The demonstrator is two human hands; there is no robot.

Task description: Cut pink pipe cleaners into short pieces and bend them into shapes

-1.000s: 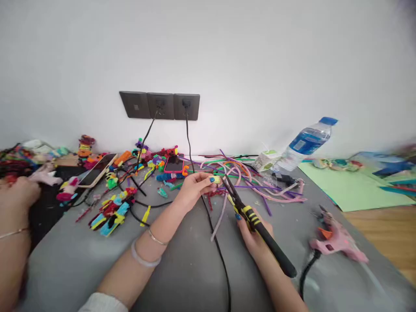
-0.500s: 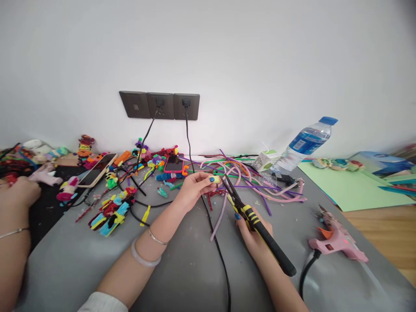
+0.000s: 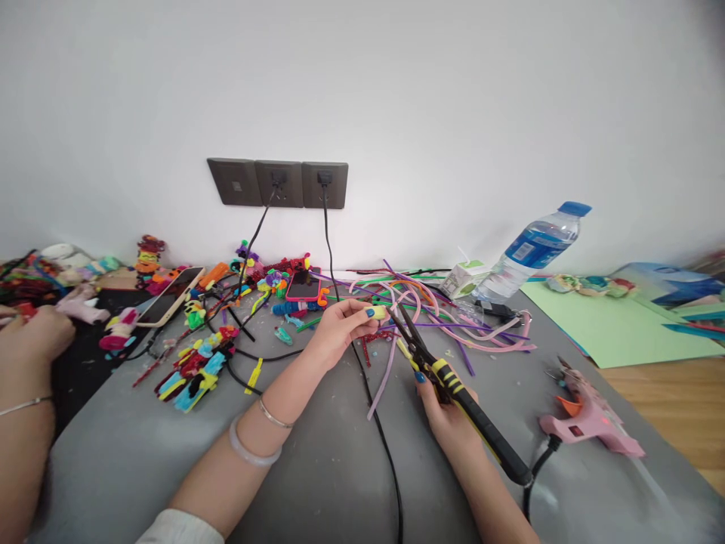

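Compared with half a second ago, we see that the right hand (image 3: 453, 419) has shifted slightly to the right and downward, carrying the black-and-yellow plier-like tool (image 3: 450, 379) with it. The left hand (image 3: 334, 332) has stayed almost in its place. Its fingers are pinched closed on a small yellow fuzzy piece (image 3: 374, 311), which is held above the worktop (image 3: 322, 468), in front of the scattered pipe cleaners (image 3: 419, 302). The right fingers are wrapped around the tool's handles. The tool's jaws stand somewhat apart, with their tips just beside the yellow piece; we cannot tell surely if they touch it. For the work in hand, we judge that this small shift gives the piece a little room, while the left hand keeps it steady.
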